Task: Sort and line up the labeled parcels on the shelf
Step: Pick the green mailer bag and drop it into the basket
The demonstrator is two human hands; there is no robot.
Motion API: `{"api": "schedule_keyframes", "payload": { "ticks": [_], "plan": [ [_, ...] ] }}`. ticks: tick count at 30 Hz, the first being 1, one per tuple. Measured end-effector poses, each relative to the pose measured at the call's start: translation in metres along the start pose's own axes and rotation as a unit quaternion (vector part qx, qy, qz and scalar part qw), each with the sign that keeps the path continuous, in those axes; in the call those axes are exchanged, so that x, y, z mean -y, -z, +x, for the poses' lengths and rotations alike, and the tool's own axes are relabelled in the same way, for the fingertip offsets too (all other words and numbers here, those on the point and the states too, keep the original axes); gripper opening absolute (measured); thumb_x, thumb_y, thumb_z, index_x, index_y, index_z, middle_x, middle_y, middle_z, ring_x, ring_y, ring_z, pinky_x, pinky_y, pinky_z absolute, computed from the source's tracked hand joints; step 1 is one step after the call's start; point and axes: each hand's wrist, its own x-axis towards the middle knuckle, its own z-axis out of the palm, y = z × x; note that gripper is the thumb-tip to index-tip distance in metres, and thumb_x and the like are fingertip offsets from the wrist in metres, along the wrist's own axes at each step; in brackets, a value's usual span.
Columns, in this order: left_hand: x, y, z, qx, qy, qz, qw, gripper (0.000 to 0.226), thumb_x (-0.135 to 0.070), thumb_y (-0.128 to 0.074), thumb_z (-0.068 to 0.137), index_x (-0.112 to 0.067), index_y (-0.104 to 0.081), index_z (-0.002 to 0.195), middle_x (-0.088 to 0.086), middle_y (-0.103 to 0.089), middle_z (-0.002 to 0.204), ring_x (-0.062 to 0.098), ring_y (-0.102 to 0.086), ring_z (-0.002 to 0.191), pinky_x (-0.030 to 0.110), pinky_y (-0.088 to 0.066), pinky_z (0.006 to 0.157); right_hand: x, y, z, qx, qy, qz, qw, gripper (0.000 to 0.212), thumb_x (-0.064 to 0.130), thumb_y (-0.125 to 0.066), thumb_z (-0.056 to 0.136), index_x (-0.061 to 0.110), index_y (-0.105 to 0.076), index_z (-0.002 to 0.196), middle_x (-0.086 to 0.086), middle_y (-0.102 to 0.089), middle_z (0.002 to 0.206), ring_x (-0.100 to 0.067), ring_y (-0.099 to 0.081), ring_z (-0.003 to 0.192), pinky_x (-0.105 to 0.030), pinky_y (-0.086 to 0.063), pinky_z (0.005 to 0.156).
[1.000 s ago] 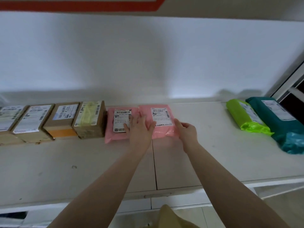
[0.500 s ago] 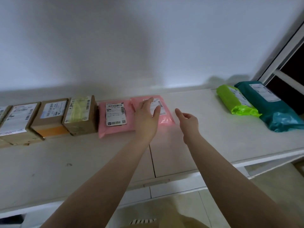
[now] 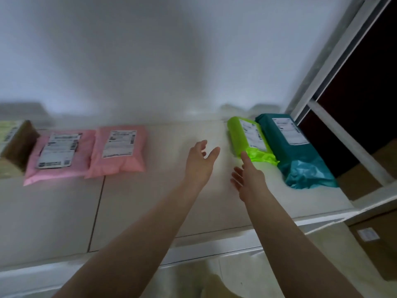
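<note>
Right hand: the right hand (image 3: pixel 247 179) is reaching up and to the right over the shelf (image 3: pixel 150 211), fingers spread loose and holding nothing; its longest finger is lying over the crumpled near end of the green parcel (image 3: pixel 242 134), though contact is not something I can tell.

Left hand: the left hand (image 3: pixel 198 162) is hovering above bare shelf with fingers relaxed and parted, empty, and sitting well to the left of the green parcel.

Nearer hand: the right one is plainly closer to the green parcel; the left is trailing beside it.

Direction from the grip: the green parcel is lying ahead and slightly right of the right hand.

Long axis: the green parcel is running near to far, leaning left at its far end, with its label facing up.

Neighbour: the teal parcel (image 3: pixel 294 153) is lying just beside the green one on its right, edges seeming to touch, on much the same axis.

Sorted row: two pink parcels, the right pink parcel (image 3: pixel 118 166) and the left pink parcel (image 3: pixel 62 175), are lying side by side far to the left, labels up, with a brown box (image 3: pixel 19 145) at the frame edge.

Gap: a bare stretch of shelf is separating the row from the green parcel.

Likely next move: judging by the reach, the green parcel is probably being fetched leftward to join the row.
</note>
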Motion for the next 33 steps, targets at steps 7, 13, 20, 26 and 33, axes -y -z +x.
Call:
{"api": "schedule_keyframes", "payload": {
  "ticks": [7, 13, 20, 26, 33],
  "plan": [
    [-0.019, -0.086, 0.008, -0.016, 0.081, -0.007, 0.997, 0.066, -0.041, -0.064, 0.087, -0.009, -0.042, 0.141, 0.009, -0.050, 0.138, 0.020, -0.052, 0.119, 0.023, -0.036, 0.090, 0.035, 0.053, 0.037, 0.031, -0.054, 0.017, 0.998, 0.052, 0.051, -0.069, 0.085, 0.011, -0.054, 0.115, -0.008, -0.058, 0.093, -0.020, -0.059, 0.080, -0.034, -0.055, 0.077],
    [-0.028, -0.117, 0.020, -0.039, 0.143, -0.052, 0.988, 0.072, -0.038, -0.066, 0.086, -0.006, -0.036, 0.143, 0.011, -0.050, 0.139, 0.023, -0.050, 0.122, 0.023, -0.036, 0.085, 0.055, 0.067, 0.054, 0.046, -0.078, 0.050, 0.995, 0.055, 0.047, -0.070, 0.086, 0.008, -0.057, 0.122, -0.008, -0.056, 0.087, -0.019, -0.058, 0.072, -0.031, -0.055, 0.064],
    [-0.029, -0.122, 0.039, -0.064, 0.183, -0.054, 0.979, 0.082, -0.048, -0.070, 0.079, -0.006, -0.037, 0.142, 0.013, -0.052, 0.135, 0.029, -0.054, 0.118, 0.039, -0.046, 0.100, 0.060, 0.066, 0.068, 0.058, -0.082, 0.059, 0.993, 0.054, 0.043, -0.070, 0.087, 0.009, -0.058, 0.127, -0.008, -0.057, 0.087, -0.018, -0.057, 0.071, -0.032, -0.055, 0.065],
    [-0.034, -0.126, 0.047, -0.066, 0.192, -0.048, 0.978, 0.050, -0.042, -0.073, 0.080, -0.002, -0.057, 0.104, 0.007, -0.060, 0.096, 0.028, -0.059, 0.095, 0.041, -0.053, 0.089, 0.062, 0.064, 0.076, 0.073, -0.087, 0.055, 0.992, 0.054, 0.039, -0.070, 0.088, 0.006, -0.058, 0.128, -0.017, -0.064, 0.110, -0.027, -0.064, 0.093, -0.032, -0.059, 0.057],
    [-0.027, -0.118, 0.049, -0.065, 0.201, -0.105, 0.972, 0.031, -0.030, -0.074, 0.081, -0.003, -0.067, 0.095, 0.008, -0.069, 0.092, 0.026, -0.067, 0.086, 0.041, -0.056, 0.086, 0.063, 0.059, 0.082, 0.081, -0.086, 0.055, 0.991, 0.047, 0.034, -0.071, 0.088, 0.005, -0.061, 0.124, -0.014, -0.065, 0.095, -0.027, -0.064, 0.095, -0.036, -0.058, 0.076]
  ]
}}
